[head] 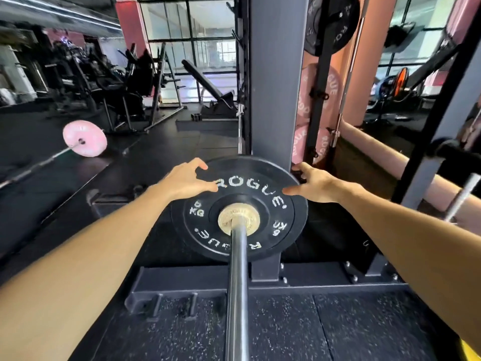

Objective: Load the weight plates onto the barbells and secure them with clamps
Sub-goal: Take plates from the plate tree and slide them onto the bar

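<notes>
A black ROGUE weight plate (244, 201) with white lettering and a brass hub sits on the steel barbell sleeve (238, 287) that runs toward me. My left hand (186, 179) is at the plate's upper left edge, thumb on the face and fingers curved over the rim. My right hand (315, 183) is at the upper right edge, thumb on the face and fingers reaching behind the rim. No clamp shows on the sleeve.
A grey rack upright (276, 82) stands right behind the plate. Pink plates (304, 100) and a black plate (330, 24) hang on storage pegs to the right. Another barbell with a pink plate (84, 142) lies on the floor at left. Benches stand further back.
</notes>
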